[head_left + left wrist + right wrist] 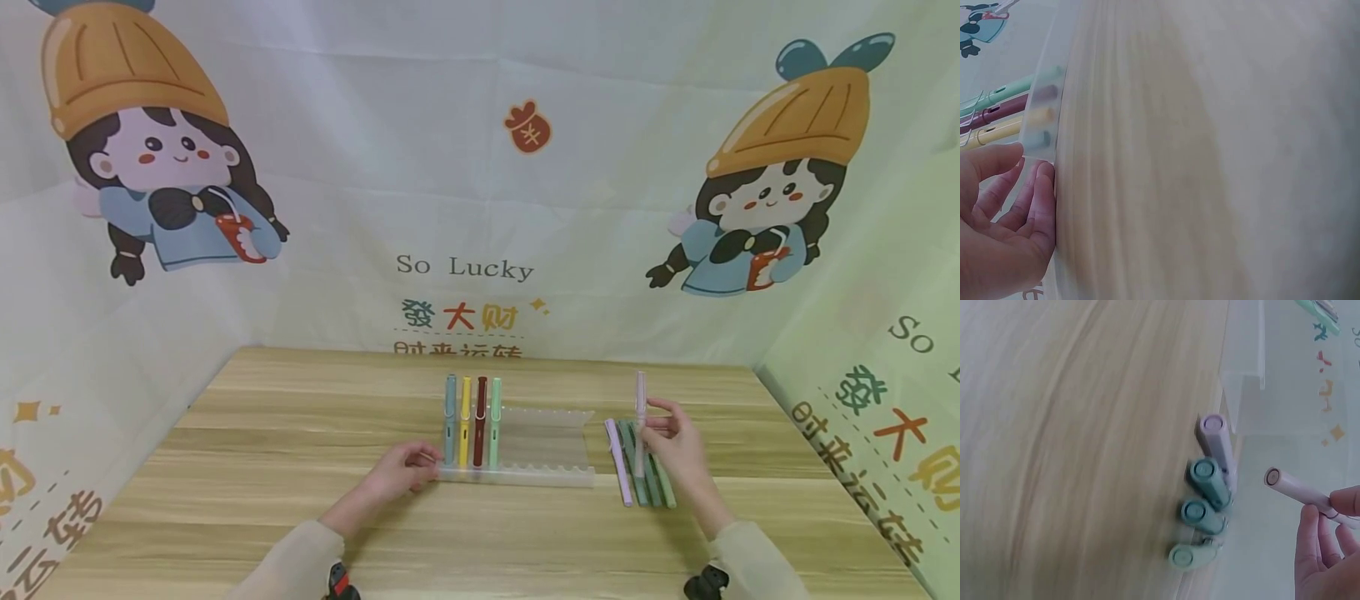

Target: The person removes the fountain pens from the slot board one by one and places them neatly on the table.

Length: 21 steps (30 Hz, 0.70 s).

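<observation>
The pale pink pen (640,417) is standing nearly upright in my right hand (673,446), pinched between thumb and fingertips, its long axis running up from the table (300,517) just above the loose pens (641,467) lying side by side there. The clear pen rack (540,446) is sitting to the left of it, four pens (472,417) filling its left-end grooves and the rest showing bare. My left hand (405,468), fingers relaxed and holding nothing, is resting against the rack's near left corner, well apart from the pink pen.

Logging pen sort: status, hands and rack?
Left hand steadies clear rack. Right hand pinches pale pink pen, lifted. Four pens racked, four loose; empty slots unobstructed.
</observation>
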### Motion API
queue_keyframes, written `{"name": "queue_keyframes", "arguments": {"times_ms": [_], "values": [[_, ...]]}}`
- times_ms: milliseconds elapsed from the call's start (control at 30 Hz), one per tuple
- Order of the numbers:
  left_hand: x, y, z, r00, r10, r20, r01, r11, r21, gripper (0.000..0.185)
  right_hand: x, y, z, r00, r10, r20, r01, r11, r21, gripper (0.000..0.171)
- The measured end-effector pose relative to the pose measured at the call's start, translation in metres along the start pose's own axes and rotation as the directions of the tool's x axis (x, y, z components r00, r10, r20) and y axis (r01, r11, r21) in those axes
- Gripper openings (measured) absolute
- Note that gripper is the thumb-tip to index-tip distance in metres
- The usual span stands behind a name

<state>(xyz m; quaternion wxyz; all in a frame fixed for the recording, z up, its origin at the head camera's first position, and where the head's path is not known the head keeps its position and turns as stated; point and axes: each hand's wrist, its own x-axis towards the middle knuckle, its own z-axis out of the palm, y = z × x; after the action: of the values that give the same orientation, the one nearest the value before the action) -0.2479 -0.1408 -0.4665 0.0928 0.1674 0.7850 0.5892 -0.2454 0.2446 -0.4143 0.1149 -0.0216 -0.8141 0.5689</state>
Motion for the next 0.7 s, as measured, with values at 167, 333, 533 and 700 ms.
{"name": "queue_keyframes", "arguments": {"times_ms": [167, 333, 533, 700], "values": [[0.000, 0.004, 0.001, 0.998, -0.057, -0.014, 0.057, 0.998, 0.018, 0.021, 0.000, 0.007, -0.013, 0.999, -0.034, -0.018, 0.033, 0.999, -0.034, 0.041], [0.002, 0.005, 0.003, 0.995, -0.092, -0.025, 0.092, 0.995, 0.037, 0.021, -0.002, 0.015, -0.025, 0.999, -0.032, -0.026, 0.031, 0.999, -0.045, 0.041], [0.002, 0.003, 0.003, 0.996, -0.086, -0.022, 0.087, 0.995, 0.041, 0.020, -0.004, 0.017, -0.040, 1.000, 0.019, 0.018, -0.016, 0.990, -0.137, 0.042], [0.001, 0.006, 0.002, 0.997, -0.068, -0.019, 0.069, 0.997, 0.030, 0.021, -0.004, 0.023, -0.047, 0.998, 0.041, 0.057, -0.028, 0.979, -0.203, 0.042]]}}
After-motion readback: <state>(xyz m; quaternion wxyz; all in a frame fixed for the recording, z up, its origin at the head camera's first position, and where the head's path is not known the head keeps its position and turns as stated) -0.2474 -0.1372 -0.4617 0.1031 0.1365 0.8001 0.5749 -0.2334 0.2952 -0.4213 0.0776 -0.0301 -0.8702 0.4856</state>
